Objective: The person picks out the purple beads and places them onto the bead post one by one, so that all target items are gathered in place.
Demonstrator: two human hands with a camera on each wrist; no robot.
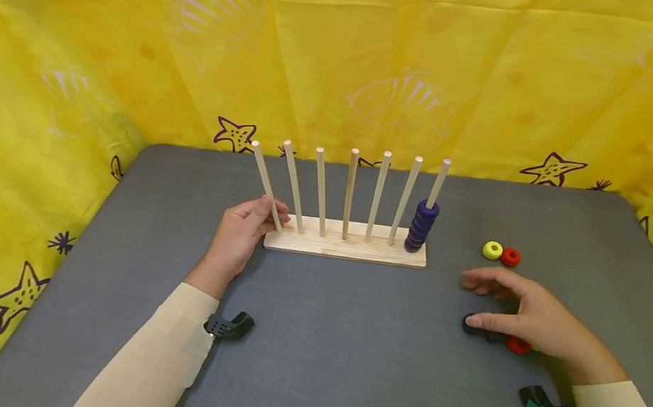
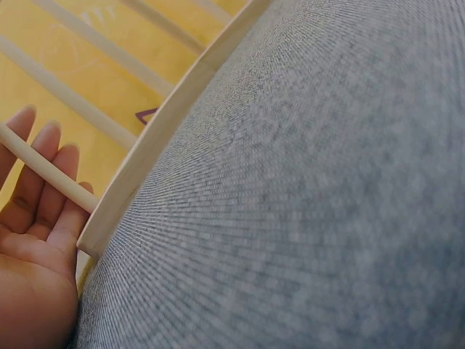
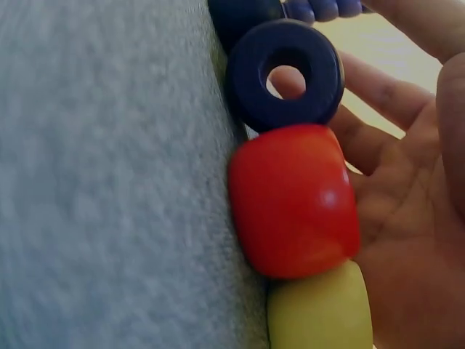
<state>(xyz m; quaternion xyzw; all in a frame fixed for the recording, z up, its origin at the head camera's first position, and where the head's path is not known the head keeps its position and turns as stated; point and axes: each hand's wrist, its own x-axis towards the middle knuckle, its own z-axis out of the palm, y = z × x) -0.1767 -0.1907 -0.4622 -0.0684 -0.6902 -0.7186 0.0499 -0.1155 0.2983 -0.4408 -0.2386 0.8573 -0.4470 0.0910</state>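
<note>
A pale wooden stand (image 1: pixel 345 248) carries a row of upright pegs. My left hand (image 1: pixel 244 229) is at its left end, gripping the leftmost peg (image 1: pixel 267 183) between thumb and fingers. In the left wrist view, that hand's fingers lie behind the peg (image 2: pixel 51 171). Several purple rings (image 1: pixel 421 226) are stacked on the rightmost peg. My right hand (image 1: pixel 519 309) hovers over loose beads, thumb apart from the fingers. Its thumb partly covers a dark bead (image 1: pixel 470 326); a red bead (image 1: pixel 519 346) shows beneath the palm. The right wrist view shows a navy ring-shaped bead (image 3: pixel 243 80) beside a red bead (image 3: pixel 294 203).
A yellow bead (image 1: pixel 492 251) and another red bead (image 1: pixel 510 257) lie behind the right hand. The grey tabletop (image 1: pixel 313 360) is backed by a yellow patterned cloth (image 1: pixel 326 52). Dark wrist devices sit on both sleeves.
</note>
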